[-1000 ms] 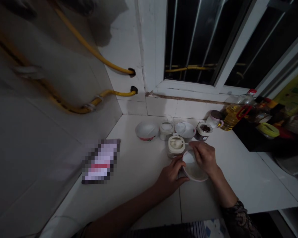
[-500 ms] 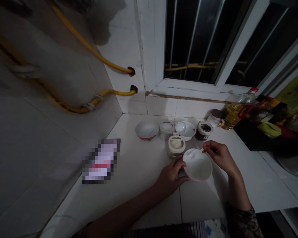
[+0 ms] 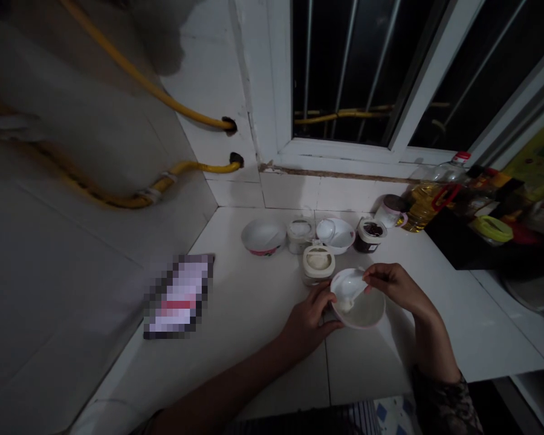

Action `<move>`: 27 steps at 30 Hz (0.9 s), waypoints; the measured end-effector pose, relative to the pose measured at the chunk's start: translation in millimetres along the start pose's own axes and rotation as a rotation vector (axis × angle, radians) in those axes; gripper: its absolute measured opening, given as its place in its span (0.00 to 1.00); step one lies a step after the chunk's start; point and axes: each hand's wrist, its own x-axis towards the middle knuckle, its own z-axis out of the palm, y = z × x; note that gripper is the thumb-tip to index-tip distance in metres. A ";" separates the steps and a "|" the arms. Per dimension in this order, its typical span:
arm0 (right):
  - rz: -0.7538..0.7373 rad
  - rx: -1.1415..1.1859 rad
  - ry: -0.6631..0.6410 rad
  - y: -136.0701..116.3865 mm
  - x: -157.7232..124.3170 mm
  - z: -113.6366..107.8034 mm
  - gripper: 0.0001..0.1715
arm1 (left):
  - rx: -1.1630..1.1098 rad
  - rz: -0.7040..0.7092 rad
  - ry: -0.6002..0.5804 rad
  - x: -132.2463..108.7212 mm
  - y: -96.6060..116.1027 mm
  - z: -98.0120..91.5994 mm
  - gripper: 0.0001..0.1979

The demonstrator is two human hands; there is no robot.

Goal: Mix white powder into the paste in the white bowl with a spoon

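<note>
White plastic bowl point(image 3: 367, 314), pink-rimmed, is held tilted at the tile counter point(image 3: 263, 368), my left hand point(image 3: 308, 320) clasping its near edge with fingers curled round. My right hand point(image 3: 392, 284) pinches a white spoon point(image 3: 348, 287) over the bowl, paste point(image 3: 344, 306) at its tip. Jar point(image 3: 318, 264) stands just beside.

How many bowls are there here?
3: a red-trimmed white bowl and a second white bowl at the back of the counter, and a front white bowl steadied by the left hand. Others may be hidden.
</note>
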 end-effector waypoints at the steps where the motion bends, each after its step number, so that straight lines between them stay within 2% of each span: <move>1: 0.010 0.019 0.025 1.2 0.4 -2.6 0.14 | 0.002 0.002 -0.001 0.0 -0.4 0.2 0.15; 5: 0.028 0.042 0.096 1.1 0.8 -6.6 0.14 | 0.003 -0.011 -0.013 -0.1 -1.4 0.6 0.16; 21: 0.041 0.053 0.049 4.1 6.1 1.3 0.13 | -0.021 -0.003 -0.011 -0.8 -1.8 1.6 0.15; 27: 0.011 -0.074 0.069 3.0 4.7 8.6 0.11 | -0.011 -0.002 -0.009 -0.2 -2.2 1.4 0.15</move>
